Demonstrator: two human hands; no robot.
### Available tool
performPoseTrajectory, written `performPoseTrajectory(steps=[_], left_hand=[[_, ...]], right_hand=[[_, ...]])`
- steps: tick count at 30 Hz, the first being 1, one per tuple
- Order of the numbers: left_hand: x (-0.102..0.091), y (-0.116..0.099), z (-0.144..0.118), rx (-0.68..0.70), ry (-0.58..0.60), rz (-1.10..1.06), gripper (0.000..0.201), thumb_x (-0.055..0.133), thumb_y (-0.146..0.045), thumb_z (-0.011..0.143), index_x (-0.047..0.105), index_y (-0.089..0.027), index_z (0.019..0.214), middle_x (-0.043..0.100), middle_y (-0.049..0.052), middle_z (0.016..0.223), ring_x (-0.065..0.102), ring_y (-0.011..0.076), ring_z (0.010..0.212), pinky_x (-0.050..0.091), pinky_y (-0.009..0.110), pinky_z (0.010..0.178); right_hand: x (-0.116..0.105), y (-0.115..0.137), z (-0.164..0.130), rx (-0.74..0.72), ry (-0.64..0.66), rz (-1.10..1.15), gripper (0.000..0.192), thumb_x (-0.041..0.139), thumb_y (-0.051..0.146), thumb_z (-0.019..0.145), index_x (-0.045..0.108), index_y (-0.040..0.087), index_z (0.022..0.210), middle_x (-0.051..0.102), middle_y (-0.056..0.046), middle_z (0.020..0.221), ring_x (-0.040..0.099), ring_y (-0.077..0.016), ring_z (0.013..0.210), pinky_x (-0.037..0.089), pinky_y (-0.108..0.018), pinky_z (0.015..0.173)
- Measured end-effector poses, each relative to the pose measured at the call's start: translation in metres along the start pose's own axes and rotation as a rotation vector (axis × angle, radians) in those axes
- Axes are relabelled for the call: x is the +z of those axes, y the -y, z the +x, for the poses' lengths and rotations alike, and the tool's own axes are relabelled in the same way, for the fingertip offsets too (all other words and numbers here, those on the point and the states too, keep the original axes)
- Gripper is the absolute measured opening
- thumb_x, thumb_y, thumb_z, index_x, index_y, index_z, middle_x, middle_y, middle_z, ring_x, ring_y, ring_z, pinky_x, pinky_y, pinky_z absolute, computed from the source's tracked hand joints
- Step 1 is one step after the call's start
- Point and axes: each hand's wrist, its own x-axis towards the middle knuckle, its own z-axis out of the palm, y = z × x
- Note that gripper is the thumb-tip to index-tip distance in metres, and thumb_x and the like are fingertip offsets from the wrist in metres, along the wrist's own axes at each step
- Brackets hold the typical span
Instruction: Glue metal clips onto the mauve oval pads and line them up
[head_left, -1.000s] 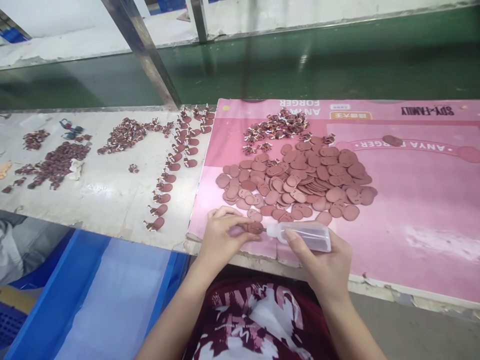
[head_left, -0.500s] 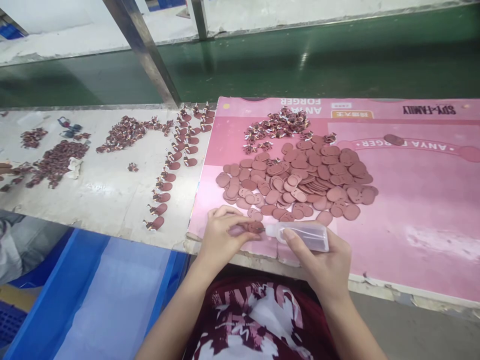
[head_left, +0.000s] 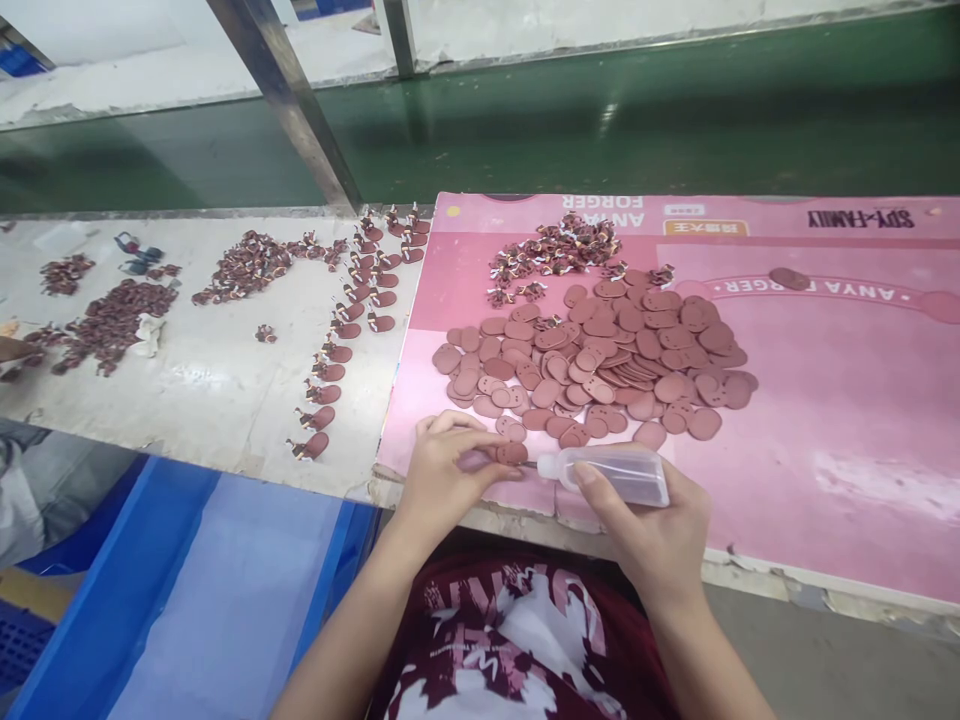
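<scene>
My left hand [head_left: 444, 470] pinches a small reddish-brown oval piece [head_left: 511, 453] against the pink card sheet [head_left: 825, 400] near the table's front edge. My right hand [head_left: 651, 520] grips a clear squeeze bottle [head_left: 619, 472] lying sideways, its thin nozzle pointing left and nearly touching that piece. Just beyond both hands lies a big heap of the same flat oval pieces [head_left: 600, 360]. Behind the heap sits a pile of small brown-and-white parts [head_left: 553, 252].
On the grey table [head_left: 210, 370] to the left, a curved row of assembled pieces [head_left: 345, 340] runs front to back, with more piles of small parts [head_left: 112, 320] further left. A blue bin [head_left: 187, 600] sits below the table edge. A green conveyor belt [head_left: 600, 110] runs behind.
The bottle has shifted slightly to the right, so its nozzle tip has drawn a little back from the piece. My left hand stays in place.
</scene>
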Motion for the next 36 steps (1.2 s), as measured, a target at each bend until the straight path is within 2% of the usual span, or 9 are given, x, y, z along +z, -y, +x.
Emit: performPoseTrajectory(steps=[11, 16, 20, 23, 26, 29, 32, 36], left_hand=[[-0.001, 0.000, 0.000, 0.013, -0.007, -0.003, 0.026, 0.088, -0.016, 0.054, 0.077, -0.026, 0.075, 0.067, 0.000, 0.080, 0.063, 0.0198, 0.082, 0.045, 0.039, 0.085], [0.000, 0.001, 0.000, 0.004, -0.002, 0.003, 0.026, 0.089, -0.018, 0.053, 0.077, -0.025, 0.075, 0.067, 0.000, 0.080, 0.063, 0.0200, 0.082, 0.045, 0.040, 0.086], [0.000, 0.002, 0.000, 0.025, -0.011, 0.029, 0.027, 0.090, -0.020, 0.052, 0.077, -0.026, 0.075, 0.068, 0.000, 0.079, 0.063, 0.0206, 0.082, 0.046, 0.041, 0.085], [-0.002, 0.003, -0.001, 0.041, -0.009, 0.044, 0.025, 0.089, -0.020, 0.054, 0.077, -0.026, 0.074, 0.069, 0.000, 0.081, 0.063, 0.0210, 0.084, 0.046, 0.040, 0.085], [-0.002, 0.004, 0.000, 0.070, -0.017, 0.049, 0.022, 0.087, -0.021, 0.057, 0.076, -0.026, 0.076, 0.069, 0.000, 0.082, 0.063, 0.0208, 0.084, 0.047, 0.039, 0.084], [-0.003, 0.006, 0.000, 0.088, -0.016, 0.045, 0.020, 0.086, -0.023, 0.058, 0.076, -0.026, 0.075, 0.069, 0.000, 0.081, 0.064, 0.0206, 0.082, 0.048, 0.040, 0.085], [-0.003, 0.007, 0.001, 0.082, -0.021, 0.044, 0.021, 0.087, -0.022, 0.057, 0.076, -0.027, 0.074, 0.069, 0.000, 0.079, 0.064, 0.0213, 0.081, 0.048, 0.041, 0.084], [-0.003, 0.006, 0.002, 0.091, -0.031, 0.055, 0.024, 0.087, -0.019, 0.055, 0.077, -0.027, 0.074, 0.069, 0.001, 0.079, 0.064, 0.0221, 0.082, 0.048, 0.042, 0.083]], right_hand=[[0.001, -0.002, 0.000, -0.023, 0.016, -0.019, 0.016, 0.070, 0.033, 0.075, 0.066, 0.019, 0.068, 0.064, 0.002, 0.053, 0.057, -0.0125, 0.044, 0.045, -0.020, 0.042], [0.002, -0.004, -0.002, 0.025, -0.001, 0.040, 0.015, 0.072, 0.032, 0.072, 0.067, 0.019, 0.068, 0.064, 0.001, 0.055, 0.058, -0.0132, 0.045, 0.045, -0.021, 0.043], [-0.006, -0.012, -0.001, 0.105, -0.128, 0.362, 0.019, 0.071, 0.035, 0.073, 0.067, 0.018, 0.080, 0.070, -0.003, 0.071, 0.066, -0.0190, 0.060, 0.052, -0.030, 0.055], [-0.027, -0.019, 0.008, 0.113, -0.288, 0.492, 0.028, 0.079, 0.030, 0.063, 0.063, 0.020, 0.084, 0.070, -0.002, 0.074, 0.070, -0.0233, 0.072, 0.055, -0.039, 0.069], [-0.055, -0.023, 0.021, 0.079, -0.449, 0.420, 0.044, 0.085, 0.019, 0.048, 0.058, 0.024, 0.082, 0.069, -0.001, 0.076, 0.069, -0.0293, 0.093, 0.055, -0.041, 0.076], [-0.077, -0.027, 0.032, 0.119, -0.531, 0.255, 0.053, 0.087, 0.021, 0.048, 0.062, 0.027, 0.094, 0.070, -0.008, 0.090, 0.064, -0.0318, 0.107, 0.055, -0.043, 0.080], [-0.086, -0.033, 0.037, 0.275, -0.517, 0.052, 0.057, 0.086, 0.035, 0.055, 0.064, 0.025, 0.107, 0.070, -0.014, 0.105, 0.064, -0.0330, 0.104, 0.052, -0.049, 0.089], [-0.086, -0.046, 0.039, 0.379, -0.449, -0.111, 0.063, 0.085, 0.044, 0.054, 0.064, 0.024, 0.110, 0.069, -0.014, 0.110, 0.067, -0.0327, 0.092, 0.052, -0.050, 0.087]])
